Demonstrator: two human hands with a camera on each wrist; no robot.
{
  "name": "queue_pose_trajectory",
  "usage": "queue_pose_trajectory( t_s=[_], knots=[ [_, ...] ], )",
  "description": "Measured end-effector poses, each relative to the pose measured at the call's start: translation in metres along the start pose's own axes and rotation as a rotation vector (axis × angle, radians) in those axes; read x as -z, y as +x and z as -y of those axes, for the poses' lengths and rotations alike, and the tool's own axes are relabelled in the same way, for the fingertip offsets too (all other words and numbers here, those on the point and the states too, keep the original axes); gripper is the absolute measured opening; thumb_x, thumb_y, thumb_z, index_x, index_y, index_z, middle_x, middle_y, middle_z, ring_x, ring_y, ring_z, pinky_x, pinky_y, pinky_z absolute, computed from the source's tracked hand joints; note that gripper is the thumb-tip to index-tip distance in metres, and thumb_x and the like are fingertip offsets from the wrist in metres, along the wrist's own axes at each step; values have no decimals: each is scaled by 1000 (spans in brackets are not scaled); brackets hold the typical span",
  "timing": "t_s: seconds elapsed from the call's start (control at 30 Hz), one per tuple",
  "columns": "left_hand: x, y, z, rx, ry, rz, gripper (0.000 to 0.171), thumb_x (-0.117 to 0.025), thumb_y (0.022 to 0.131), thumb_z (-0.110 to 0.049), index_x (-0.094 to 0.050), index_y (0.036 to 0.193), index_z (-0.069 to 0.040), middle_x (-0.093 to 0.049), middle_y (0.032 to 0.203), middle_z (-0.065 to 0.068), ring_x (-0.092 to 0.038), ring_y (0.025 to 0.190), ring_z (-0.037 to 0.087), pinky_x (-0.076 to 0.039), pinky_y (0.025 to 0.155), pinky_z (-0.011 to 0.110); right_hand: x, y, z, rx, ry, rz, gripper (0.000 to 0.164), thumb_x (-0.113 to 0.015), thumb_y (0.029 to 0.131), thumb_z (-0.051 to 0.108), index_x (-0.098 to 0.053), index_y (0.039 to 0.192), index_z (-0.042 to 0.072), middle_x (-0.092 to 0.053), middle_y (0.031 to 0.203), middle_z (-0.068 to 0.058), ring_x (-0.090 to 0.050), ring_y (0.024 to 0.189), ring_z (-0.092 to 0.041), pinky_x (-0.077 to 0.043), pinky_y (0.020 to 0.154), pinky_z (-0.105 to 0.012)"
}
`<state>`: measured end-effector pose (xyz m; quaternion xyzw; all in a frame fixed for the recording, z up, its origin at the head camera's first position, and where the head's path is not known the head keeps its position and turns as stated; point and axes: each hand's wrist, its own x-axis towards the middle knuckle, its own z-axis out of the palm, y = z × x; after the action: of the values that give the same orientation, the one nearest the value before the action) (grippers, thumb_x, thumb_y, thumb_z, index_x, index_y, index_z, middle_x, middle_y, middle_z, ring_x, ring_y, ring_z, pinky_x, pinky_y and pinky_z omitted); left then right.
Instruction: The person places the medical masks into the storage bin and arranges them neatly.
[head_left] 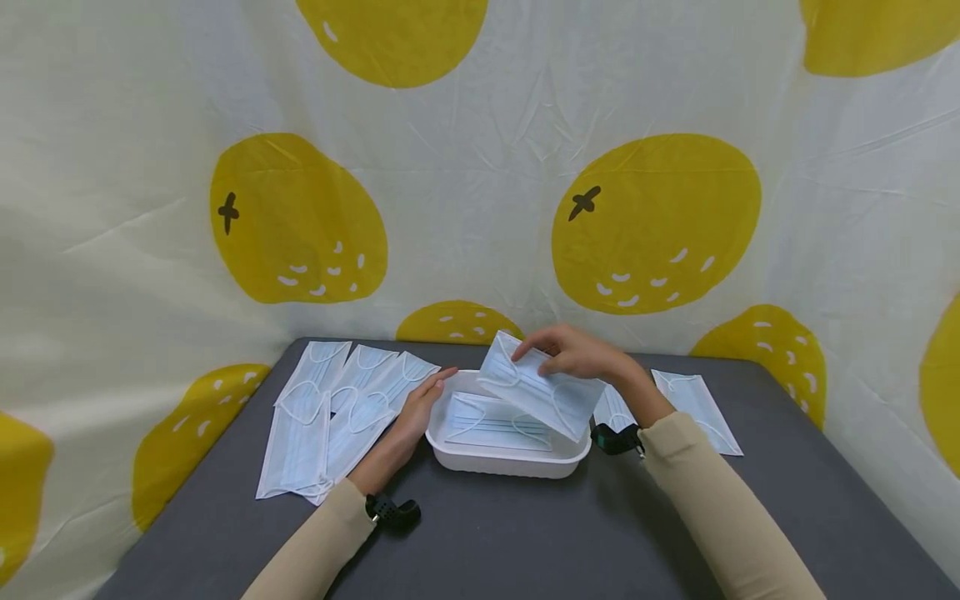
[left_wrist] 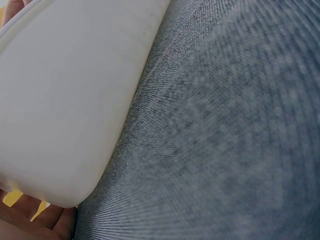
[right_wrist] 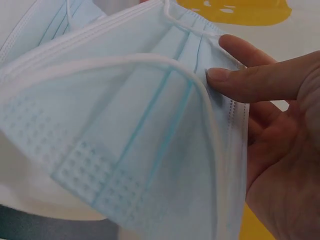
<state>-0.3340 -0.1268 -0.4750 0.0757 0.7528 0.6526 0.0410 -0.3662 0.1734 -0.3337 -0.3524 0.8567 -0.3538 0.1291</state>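
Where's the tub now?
In the head view, the tub sits centrally on the table, right of the left hand, partly under the mask in the right hand.

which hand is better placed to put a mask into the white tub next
Probably the right hand: it pinches a mask over the tub, while the left hand holds none, beside the tub's left end.

Long sleeves, plain beige: left sleeve (head_left: 315, 537) and right sleeve (head_left: 723, 500) both reach close to the wrist, lightly creased, fabric unpatterned. One black device per wrist, left wrist camera (head_left: 397, 515) and right wrist camera (head_left: 615, 439): compact, rounded, curved housings, a small pale fitting near each cuff. Left hand (head_left: 414, 410) and right hand (head_left: 576, 352) bare; right thumbnail short.
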Motion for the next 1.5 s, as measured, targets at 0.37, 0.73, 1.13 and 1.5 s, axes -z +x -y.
queue_pose_trajectory(
  t_s=[0.37, 0.73, 1.13, 1.5],
  knots=[
    [-2, 0, 2, -14, 23, -12, 44, -36, 114, -31, -52, 153, -19, -39, 166, 7, -22, 160, 32, -12, 130, 59, -14, 21, -2, -11, -33, 145, 32, -64, 87, -7, -79, 111, 9, -73, 119, -8, -56, 107, -23, -45, 94, -37],
    [-1, 0, 3, -28, 19, -3, 44, -37, 114, -29, -52, 153, -18, -39, 167, 9, -22, 160, 32, -13, 130, 58, -28, 39, -4, -19, 28, 264, 35, -63, 84, -12, -77, 113, 2, -75, 119, -11, -58, 110, -19, -47, 99, -32],
    [-1, -3, 4, -27, 12, -12, 43, -38, 113, -31, -53, 152, -22, -40, 166, 6, -24, 159, 30, -15, 130, 58, -46, 57, -14, -15, 23, 322, 36, -63, 83, -15, -78, 111, 3, -76, 117, -9, -59, 107, -15, -48, 95, -26],
    [-1, -3, 6, -39, 22, -14, 43, -38, 113, -29, -54, 152, -19, -41, 165, 9, -25, 158, 32, -16, 129, 58, -58, 63, -15, -38, 105, 355, 39, -60, 80, -21, -75, 112, -5, -75, 117, -16, -60, 104, -17, -48, 88, -23]
  ],
)
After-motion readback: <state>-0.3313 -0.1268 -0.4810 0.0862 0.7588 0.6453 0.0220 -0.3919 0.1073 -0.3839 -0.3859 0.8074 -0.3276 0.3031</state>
